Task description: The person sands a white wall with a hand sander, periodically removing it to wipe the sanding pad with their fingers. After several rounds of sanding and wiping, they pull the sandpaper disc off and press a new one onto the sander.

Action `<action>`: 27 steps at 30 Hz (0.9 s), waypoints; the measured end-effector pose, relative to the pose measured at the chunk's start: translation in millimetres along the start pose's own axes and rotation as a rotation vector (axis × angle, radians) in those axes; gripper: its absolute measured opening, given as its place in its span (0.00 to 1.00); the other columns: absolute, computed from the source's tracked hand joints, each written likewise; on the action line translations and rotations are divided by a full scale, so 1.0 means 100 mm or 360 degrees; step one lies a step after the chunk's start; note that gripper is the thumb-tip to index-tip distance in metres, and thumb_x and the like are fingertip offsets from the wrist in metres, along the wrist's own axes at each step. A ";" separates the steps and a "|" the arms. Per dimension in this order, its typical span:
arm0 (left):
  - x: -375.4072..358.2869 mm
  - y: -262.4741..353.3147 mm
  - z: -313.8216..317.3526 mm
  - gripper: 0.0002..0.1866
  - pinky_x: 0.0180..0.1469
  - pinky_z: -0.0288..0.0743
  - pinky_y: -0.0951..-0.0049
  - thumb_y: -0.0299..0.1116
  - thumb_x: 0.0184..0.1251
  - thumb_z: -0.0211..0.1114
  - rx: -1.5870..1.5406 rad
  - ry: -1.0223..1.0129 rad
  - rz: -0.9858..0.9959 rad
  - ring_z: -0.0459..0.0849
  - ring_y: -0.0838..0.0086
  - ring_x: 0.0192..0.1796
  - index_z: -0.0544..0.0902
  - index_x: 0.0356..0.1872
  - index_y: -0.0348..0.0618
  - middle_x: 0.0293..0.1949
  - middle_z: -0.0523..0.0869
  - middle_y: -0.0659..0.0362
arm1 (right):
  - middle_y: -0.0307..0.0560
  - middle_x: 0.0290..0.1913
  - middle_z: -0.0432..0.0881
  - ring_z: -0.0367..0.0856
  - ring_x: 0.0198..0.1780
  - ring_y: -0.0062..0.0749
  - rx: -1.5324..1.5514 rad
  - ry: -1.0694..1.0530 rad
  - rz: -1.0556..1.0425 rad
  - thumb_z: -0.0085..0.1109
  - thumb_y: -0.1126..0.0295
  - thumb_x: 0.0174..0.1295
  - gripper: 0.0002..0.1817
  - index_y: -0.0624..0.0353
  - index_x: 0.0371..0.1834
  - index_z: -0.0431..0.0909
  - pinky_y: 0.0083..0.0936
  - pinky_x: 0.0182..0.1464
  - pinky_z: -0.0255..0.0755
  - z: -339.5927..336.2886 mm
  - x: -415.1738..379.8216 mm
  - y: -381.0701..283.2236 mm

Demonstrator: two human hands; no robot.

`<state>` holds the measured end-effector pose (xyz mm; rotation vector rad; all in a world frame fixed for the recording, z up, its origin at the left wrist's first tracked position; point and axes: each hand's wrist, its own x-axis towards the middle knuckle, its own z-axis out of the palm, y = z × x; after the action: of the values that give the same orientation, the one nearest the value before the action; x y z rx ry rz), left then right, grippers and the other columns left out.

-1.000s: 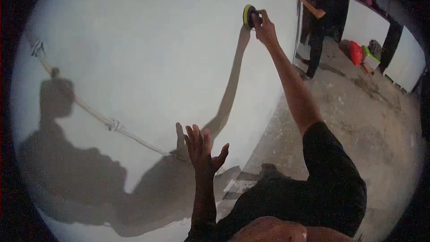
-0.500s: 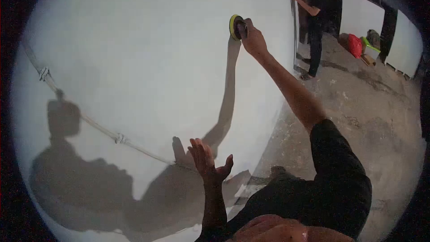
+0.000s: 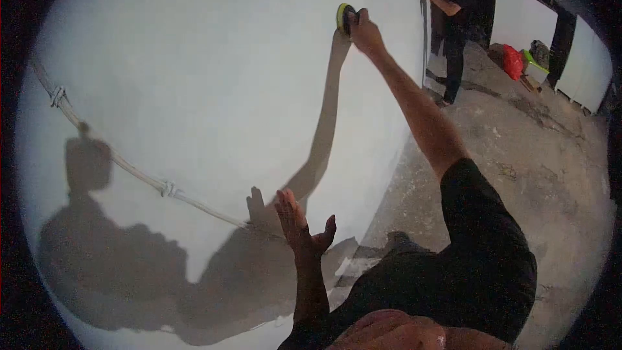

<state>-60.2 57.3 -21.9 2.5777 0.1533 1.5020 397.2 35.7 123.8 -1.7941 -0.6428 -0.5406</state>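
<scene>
High on the white wall (image 3: 214,78), my right hand (image 3: 364,29) grips a round black pad with a yellow-green edge (image 3: 343,19), its face against the wall. My right arm is stretched far up and out. Lower down, my left hand (image 3: 301,223) is raised near the wall with its fingers up and thumb apart, holding nothing. Whether its palm touches the wall I cannot tell. Shadows of my head, body and arm fall on the wall.
A pale cable with clamps (image 3: 136,172) runs slantwise along the wall. At upper right another person (image 3: 455,32) stands with a hand on the wall's far part. Beyond are a red bag (image 3: 512,63), a green-rimmed container (image 3: 535,65) and white panels (image 3: 586,65) on the concrete floor (image 3: 492,155).
My right hand and the pad have moved up the wall. My left hand has shifted slightly, still spread. The other person's hand has stayed on the wall.
</scene>
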 end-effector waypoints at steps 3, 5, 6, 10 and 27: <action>-0.01 -0.09 0.04 0.47 0.74 0.52 0.32 0.51 0.67 0.66 -0.0072 0.0022 -0.0032 0.61 0.37 0.76 0.49 0.79 0.51 0.73 0.63 0.33 | 0.72 0.36 0.83 0.84 0.44 0.71 0.0009 -0.0031 -0.0242 0.40 0.51 0.79 0.20 0.60 0.53 0.61 0.60 0.40 0.78 0.05 -0.42 -0.35; -0.15 -0.20 0.04 0.47 0.74 0.52 0.32 0.51 0.68 0.66 -0.0027 -0.0054 -0.0007 0.62 0.36 0.75 0.48 0.80 0.49 0.72 0.64 0.33 | 0.72 0.35 0.83 0.84 0.41 0.71 0.0067 0.0040 -0.0247 0.39 0.51 0.79 0.20 0.60 0.51 0.61 0.60 0.37 0.77 0.13 -0.44 -0.29; -0.20 -0.20 0.00 0.47 0.74 0.52 0.32 0.51 0.68 0.66 -0.0032 -0.0078 -0.0028 0.62 0.36 0.75 0.48 0.80 0.49 0.72 0.64 0.33 | 0.73 0.34 0.83 0.84 0.40 0.72 0.0093 0.0095 -0.0172 0.39 0.51 0.79 0.20 0.60 0.49 0.60 0.60 0.35 0.77 0.21 -0.30 -0.12; -0.10 -0.12 0.03 0.48 0.74 0.53 0.33 0.50 0.67 0.67 -0.0062 -0.0107 -0.0102 0.61 0.38 0.76 0.49 0.80 0.46 0.73 0.64 0.33 | 0.75 0.32 0.82 0.83 0.37 0.74 0.0067 0.0152 -0.0275 0.40 0.52 0.79 0.20 0.63 0.49 0.58 0.59 0.29 0.77 0.20 -0.26 -0.08; -0.21 -0.36 0.10 0.46 0.74 0.55 0.35 0.45 0.66 0.70 -0.0232 -0.0066 -0.0031 0.62 0.37 0.76 0.52 0.78 0.46 0.73 0.63 0.33 | 0.67 0.36 0.83 0.85 0.41 0.66 0.0184 0.0103 -0.0218 0.46 0.57 0.79 0.17 0.61 0.48 0.61 0.50 0.38 0.78 0.36 -0.65 -0.55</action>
<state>-62.1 88.0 -51.1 2.4833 0.0615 1.3968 313.8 72.9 110.0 -1.6261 -0.7411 -0.6382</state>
